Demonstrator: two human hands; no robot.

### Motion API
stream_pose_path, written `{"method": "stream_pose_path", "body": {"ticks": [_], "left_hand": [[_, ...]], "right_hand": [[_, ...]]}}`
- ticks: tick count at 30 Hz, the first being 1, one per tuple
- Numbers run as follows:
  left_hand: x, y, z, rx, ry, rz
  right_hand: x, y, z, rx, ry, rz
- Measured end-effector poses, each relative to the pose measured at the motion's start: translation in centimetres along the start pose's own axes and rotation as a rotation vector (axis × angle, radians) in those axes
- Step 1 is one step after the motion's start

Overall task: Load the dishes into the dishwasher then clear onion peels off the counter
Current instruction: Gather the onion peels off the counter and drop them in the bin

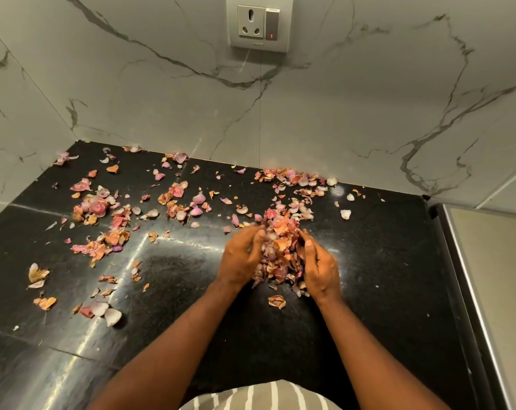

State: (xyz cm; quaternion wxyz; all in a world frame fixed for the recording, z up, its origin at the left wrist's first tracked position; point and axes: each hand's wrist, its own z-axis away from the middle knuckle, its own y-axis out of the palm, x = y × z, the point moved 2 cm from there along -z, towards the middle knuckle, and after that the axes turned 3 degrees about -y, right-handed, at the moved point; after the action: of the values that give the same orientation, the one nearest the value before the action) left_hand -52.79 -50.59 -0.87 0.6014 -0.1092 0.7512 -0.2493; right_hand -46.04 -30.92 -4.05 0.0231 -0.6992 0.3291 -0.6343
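White marble-look wall tiles (369,93) with grey veins fill the whole upper half of the frame and meet in a corner at the upper left. Below them a black polished stone counter (378,261) takes the lower half, with bright light reflections on its left part. At the right edge of the frame, just beside the counter, stands a pale surface with a metal rim (469,291); what it belongs to I cannot tell.

Two bare forearms come up from the bottom of the frame, and between them at the bottom centre shows a grey and white striped garment (259,395).

Right of the centre, the left hand (242,258) and the right hand (320,267) face each other with a gathered heap of onion peels (280,250) between them. The fingers of both hands are curled inward and cup the heap from its two sides, pressing it together on the counter. The left fingertips are blurred.

Many scattered onion peels (102,211), pink, purple and orange, lie over the left and middle of the counter. Another band of peels (295,179) lies along the foot of the wall, above the hands. One single peel (276,301) lies just below the heap, between the wrists.

At the top centre, on the wall, is a grey socket plate (259,23) with a switch (272,24) at its right, where a small red light shows.
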Motion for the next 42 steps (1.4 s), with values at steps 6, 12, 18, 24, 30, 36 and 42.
{"method": "stream_pose_path", "body": {"ticks": [6, 12, 18, 24, 30, 36, 42], "left_hand": [[6.3, -4.1, -0.4, -0.143, -0.205, -0.412], [5.8, -1.6, 0.9, 0.104, -0.359, -0.790], [2.2, 2.9, 0.9, 0.272, -0.164, -0.628], [0.9, 1.2, 0.7, 0.287, 0.000, -0.153], [6.0, -2.4, -1.9, 0.001, -0.373, -0.649], [6.4, -2.7, -3.7, 0.083, -0.450, -0.740], [4.7, 0.2, -4.2, 0.208, -0.158, -0.612]], "right_hand": [[0.5, -0.1, 0.0, -0.010, -0.001, -0.010], [0.3, 0.1, 0.0, -0.006, 0.016, 0.016], [0.1, 0.1, 0.1, -0.004, 0.015, 0.030], [0.4, 0.0, 0.1, -0.009, 0.010, 0.017], [0.0, 0.2, 0.0, -0.014, 0.011, 0.018], [0.0, 0.2, -0.1, -0.012, 0.004, 0.021], [-0.1, 0.3, -0.2, -0.015, 0.002, 0.027]]}}
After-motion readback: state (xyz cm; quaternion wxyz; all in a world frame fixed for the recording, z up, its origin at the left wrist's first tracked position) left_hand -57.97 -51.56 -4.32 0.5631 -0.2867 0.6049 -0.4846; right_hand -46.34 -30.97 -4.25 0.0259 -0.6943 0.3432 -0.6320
